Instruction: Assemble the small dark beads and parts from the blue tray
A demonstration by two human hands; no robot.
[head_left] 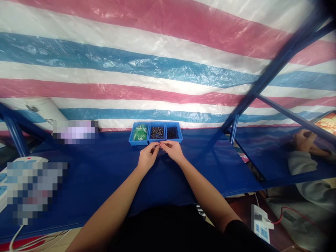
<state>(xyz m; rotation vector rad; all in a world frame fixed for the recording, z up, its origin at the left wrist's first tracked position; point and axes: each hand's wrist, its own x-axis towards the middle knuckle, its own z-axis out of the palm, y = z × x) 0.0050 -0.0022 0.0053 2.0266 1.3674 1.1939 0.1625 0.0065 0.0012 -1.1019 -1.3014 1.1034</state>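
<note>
My left hand point(147, 156) and my right hand point(172, 149) meet at the fingertips just in front of the blue bins. Both are closed in a pinch. Whatever lies between the fingertips is too small to make out. Behind the hands, three blue bins stand side by side. The left bin point(138, 142) holds green and whitish pieces point(140, 132). Small dark and brass-coloured parts point(157, 133) fill the middle bin point(156, 124). In the right bin point(172, 124) lie small black parts point(172, 132).
A blue-covered table point(105, 182) lies beneath, with striped sheeting point(131, 91) behind it. Blurred-out items and a white power strip point(31, 160) are at left. Blue metal posts point(234, 129) frame the sides. At far right are another person's hands point(306, 140).
</note>
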